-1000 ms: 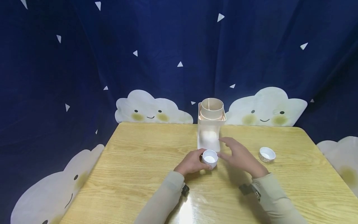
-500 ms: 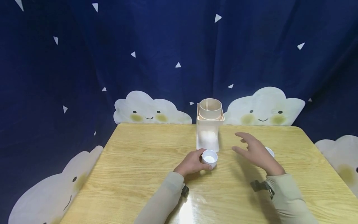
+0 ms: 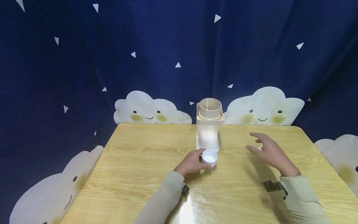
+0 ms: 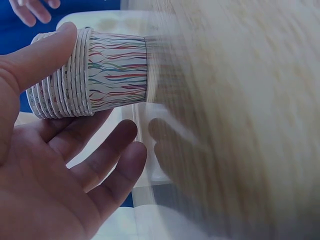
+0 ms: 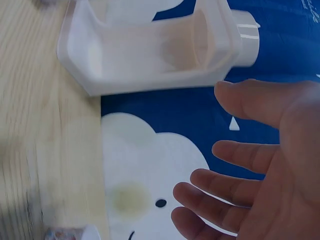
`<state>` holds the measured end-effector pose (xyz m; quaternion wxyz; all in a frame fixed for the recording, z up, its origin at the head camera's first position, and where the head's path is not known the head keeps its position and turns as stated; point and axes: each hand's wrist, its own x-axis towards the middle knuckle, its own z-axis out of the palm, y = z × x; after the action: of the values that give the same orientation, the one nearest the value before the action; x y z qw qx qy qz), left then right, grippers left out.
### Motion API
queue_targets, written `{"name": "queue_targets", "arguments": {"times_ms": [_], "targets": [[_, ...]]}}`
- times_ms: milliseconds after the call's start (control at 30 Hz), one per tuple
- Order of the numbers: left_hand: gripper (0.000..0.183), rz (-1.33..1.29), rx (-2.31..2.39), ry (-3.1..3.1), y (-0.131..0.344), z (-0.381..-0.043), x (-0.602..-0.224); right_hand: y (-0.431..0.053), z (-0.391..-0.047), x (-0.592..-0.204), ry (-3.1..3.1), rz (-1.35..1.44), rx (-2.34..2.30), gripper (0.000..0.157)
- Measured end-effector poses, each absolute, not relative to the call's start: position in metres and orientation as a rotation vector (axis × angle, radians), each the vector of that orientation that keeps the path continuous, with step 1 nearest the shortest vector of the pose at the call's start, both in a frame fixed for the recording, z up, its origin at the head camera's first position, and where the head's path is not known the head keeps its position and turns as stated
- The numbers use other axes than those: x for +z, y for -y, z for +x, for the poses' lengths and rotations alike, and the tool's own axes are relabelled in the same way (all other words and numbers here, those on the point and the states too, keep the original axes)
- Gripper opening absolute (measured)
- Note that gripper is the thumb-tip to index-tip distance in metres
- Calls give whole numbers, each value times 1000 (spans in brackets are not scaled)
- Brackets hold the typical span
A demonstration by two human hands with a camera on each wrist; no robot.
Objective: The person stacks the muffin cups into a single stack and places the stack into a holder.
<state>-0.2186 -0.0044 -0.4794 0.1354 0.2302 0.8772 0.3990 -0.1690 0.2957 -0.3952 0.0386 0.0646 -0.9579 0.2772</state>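
Observation:
In the head view my left hand (image 3: 190, 163) grips a stack of white paper cups (image 3: 209, 158), mouths up, at the table's middle. Its thumb and fingers lie around the nested rims of the stack (image 4: 117, 72) in the left wrist view, which shows wavy coloured lines on the outermost cup. My right hand (image 3: 272, 154) hovers over the right part of the table, fingers loosely spread, nothing in it. It mostly covers another patterned paper cup (image 3: 260, 148), whose edge (image 5: 67, 234) shows low in the right wrist view. Just behind the stack stands a cream plastic holder (image 3: 207, 127) with a round tube on top.
The wooden table (image 3: 145, 146) ends at a dark blue curtain (image 3: 156, 40) with white clouds and triangles. The holder stands near the far edge. A bright reflection lies near the front of the table.
My right hand has moved away from the cup stack to the right, and now covers most of the other cup. The left hand and its stack have stayed in place.

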Motion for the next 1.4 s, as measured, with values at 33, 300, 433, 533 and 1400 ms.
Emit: {"name": "queue_targets", "arguments": {"times_ms": [33, 300, 433, 533, 1400], "targets": [[57, 666, 1157, -2540, 4, -219, -480, -299, -169, -395, 2942, 187, 844, 68], [57, 664, 1159, -2543, 6, -220, -480, -315, -167, -393, 2960, 160, 813, 71], [57, 665, 1161, -2538, 5, -220, -480, -320, -166, -393, 2966, 147, 810, 71], [56, 664, 1159, -2538, 5, -219, -480, -323, -166, -394, 2968, 143, 798, 70], [56, 654, 1131, -2551, 4, -219, -478, -338, -167, -404, 2972, 91, 777, 70]]}}
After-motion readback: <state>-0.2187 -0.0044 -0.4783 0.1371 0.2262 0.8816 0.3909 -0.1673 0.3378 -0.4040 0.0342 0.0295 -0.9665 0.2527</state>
